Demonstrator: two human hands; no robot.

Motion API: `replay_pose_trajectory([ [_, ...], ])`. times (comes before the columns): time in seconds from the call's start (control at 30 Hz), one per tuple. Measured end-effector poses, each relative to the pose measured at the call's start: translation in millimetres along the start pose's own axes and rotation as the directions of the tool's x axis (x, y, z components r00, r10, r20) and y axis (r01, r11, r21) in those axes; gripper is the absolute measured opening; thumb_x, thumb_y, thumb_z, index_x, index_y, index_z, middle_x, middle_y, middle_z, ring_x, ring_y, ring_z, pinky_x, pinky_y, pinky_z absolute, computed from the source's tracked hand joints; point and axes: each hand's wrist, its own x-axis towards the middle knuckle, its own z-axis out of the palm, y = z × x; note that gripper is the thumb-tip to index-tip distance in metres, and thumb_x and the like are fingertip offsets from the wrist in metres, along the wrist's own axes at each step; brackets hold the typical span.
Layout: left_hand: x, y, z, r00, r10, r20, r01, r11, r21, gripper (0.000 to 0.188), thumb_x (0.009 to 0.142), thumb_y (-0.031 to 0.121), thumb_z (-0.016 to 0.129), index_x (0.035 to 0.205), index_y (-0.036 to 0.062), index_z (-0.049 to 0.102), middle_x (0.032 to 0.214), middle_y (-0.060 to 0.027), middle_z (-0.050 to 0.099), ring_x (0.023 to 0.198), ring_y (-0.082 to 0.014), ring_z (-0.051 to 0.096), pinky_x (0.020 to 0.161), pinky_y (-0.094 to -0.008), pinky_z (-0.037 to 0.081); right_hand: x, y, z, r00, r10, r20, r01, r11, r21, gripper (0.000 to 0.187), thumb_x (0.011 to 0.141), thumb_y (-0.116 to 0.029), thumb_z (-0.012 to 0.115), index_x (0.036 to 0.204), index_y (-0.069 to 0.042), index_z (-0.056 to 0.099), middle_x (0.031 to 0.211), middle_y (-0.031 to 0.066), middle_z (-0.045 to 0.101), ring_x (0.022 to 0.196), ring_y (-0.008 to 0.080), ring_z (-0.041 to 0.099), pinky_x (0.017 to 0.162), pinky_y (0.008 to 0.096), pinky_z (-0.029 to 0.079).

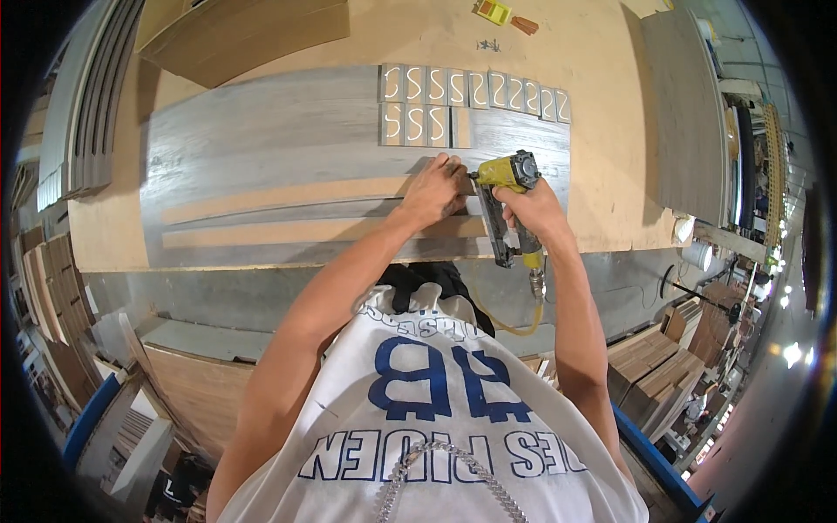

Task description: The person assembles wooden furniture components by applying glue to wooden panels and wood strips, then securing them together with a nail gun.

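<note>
My right hand (pixel 534 207) is wrapped around the handle of a yellow and black nail gun (pixel 513 171). The gun's nose points left, close to the fingertips of my left hand (pixel 438 188). That left hand is closed over the right end of a long narrow wooden strip (pixel 296 196), and its fingers partly hide that end. A second strip (pixel 323 230) lies nearer to me, roughly parallel. Both rest on a grey wood-grain panel (pixel 261 113). Beyond my hands, small rectangular blocks (pixel 416 126) with white squiggles of what looks like glue sit in two rows; one block (pixel 461 128) has no squiggle.
A cardboard box (pixel 253 35) stands at the far left of the tan worktable (pixel 602 131). Grey panels are stacked at the left (pixel 91 113) and right (pixel 684 113). A yellow object (pixel 493 11) lies at the far edge. A yellow air hose (pixel 514 330) hangs below the gun.
</note>
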Motion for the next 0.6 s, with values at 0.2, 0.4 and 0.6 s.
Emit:
replay_pose_trajectory([
  [0.2, 1.4, 1.3, -2.2, 1.0, -0.015, 0.025, 0.014, 1.0, 0.028, 0.051, 0.074, 0.019, 0.079, 0.116, -0.0035, 0.061, 0.116, -0.0161, 0.058, 0.113, -0.0354, 0.051, 0.1, -0.0437, 0.045, -1.8, -7.0, 0.2, 1.0, 0.017, -0.001, -0.017, 0.998, -0.059, 0.029, 0.081, -0.027, 0.07, 0.081, 0.002, 0.07, 0.061, 0.009, 0.066, 0.052, 0.0152, 0.064, 0.055, 0.0314, 0.052],
  [0.4, -3.8, 3.6, -11.4, 0.994, -0.055, 0.09, 0.052, 0.998, 0.035, 0.051, 0.079, 0.022, 0.078, 0.12, -0.0024, 0.06, 0.123, -0.0173, 0.058, 0.118, -0.037, 0.051, 0.104, -0.045, 0.044, -1.4, -4.4, 3.4, 0.999, -0.037, 0.001, 0.036, 0.975, -0.221, 0.041, 0.079, -0.034, 0.071, 0.085, 0.006, 0.07, 0.067, 0.0146, 0.069, 0.063, 0.0252, 0.07, 0.066, 0.038, 0.056],
  [0.6, -76.3, 4.6, -55.9, 0.887, -0.378, -0.265, 0.421, 0.898, 0.127, 0.046, 0.089, 0.022, 0.072, 0.125, -0.0024, 0.059, 0.131, -0.022, 0.06, 0.124, -0.0421, 0.053, 0.105, -0.0487, 0.042, 2.7, 55.4, -45.5, 0.908, -0.178, -0.38, -0.045, 0.859, -0.51, 0.05, 0.082, -0.031, 0.07, 0.116, 0.006, 0.064, 0.095, 0.0241, 0.072, 0.091, 0.0355, 0.072, 0.082, 0.0481, 0.056],
])
